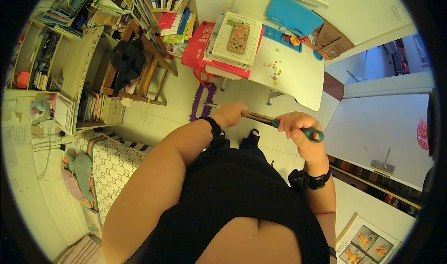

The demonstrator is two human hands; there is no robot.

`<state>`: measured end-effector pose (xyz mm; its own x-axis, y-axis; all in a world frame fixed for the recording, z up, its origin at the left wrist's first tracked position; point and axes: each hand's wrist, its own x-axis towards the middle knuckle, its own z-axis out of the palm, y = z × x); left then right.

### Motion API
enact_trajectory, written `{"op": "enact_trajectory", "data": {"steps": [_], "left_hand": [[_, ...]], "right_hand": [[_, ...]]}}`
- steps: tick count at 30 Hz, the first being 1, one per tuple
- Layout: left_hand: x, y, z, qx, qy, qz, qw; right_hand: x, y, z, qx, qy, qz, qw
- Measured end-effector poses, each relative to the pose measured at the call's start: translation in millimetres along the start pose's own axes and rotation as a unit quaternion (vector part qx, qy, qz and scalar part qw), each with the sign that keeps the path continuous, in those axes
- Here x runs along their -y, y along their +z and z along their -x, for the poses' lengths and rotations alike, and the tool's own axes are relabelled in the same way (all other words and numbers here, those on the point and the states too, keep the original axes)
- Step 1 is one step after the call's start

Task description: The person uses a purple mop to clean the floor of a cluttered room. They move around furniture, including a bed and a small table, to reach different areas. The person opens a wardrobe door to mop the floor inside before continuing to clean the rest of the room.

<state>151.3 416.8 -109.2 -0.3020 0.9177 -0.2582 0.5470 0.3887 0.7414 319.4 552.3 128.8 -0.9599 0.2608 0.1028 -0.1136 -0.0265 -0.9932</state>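
Note:
My left hand [231, 114] grips the metal pole of a flat mop [259, 116] partway down its length. Higher up, my right hand [301, 129] is closed around the dark green handle end [312, 134], whose hanging loop sticks out past the fingers. The pole slants down to the left. At its far end a purple fringed mop head [198, 101] lies on the tiled floor, close to the white desk and a wooden chair. Part of the pole is hidden behind my left hand. Each wrist wears a black band.
A white desk [290, 79] bears papers, a phone in a patterned case [239, 38] and small stickers. A red bag [199, 44] hangs beside it. On the left stand a wooden chair [150, 72], shelves and a bed [111, 166]. A white door [380, 135] is at the right.

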Motion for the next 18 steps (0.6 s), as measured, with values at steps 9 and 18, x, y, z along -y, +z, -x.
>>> {"op": "enact_trajectory", "data": {"steps": [9, 18], "left_hand": [[104, -49, 17, -0.135, -0.102, -0.097, 0.981], [103, -38, -12, -0.122, -0.097, -0.073, 0.985]], "right_hand": [[-63, 50, -50, 0.191, -0.067, 0.122, 0.972], [-62, 33, -49, 0.113, -0.017, 0.107, 0.988]]}}
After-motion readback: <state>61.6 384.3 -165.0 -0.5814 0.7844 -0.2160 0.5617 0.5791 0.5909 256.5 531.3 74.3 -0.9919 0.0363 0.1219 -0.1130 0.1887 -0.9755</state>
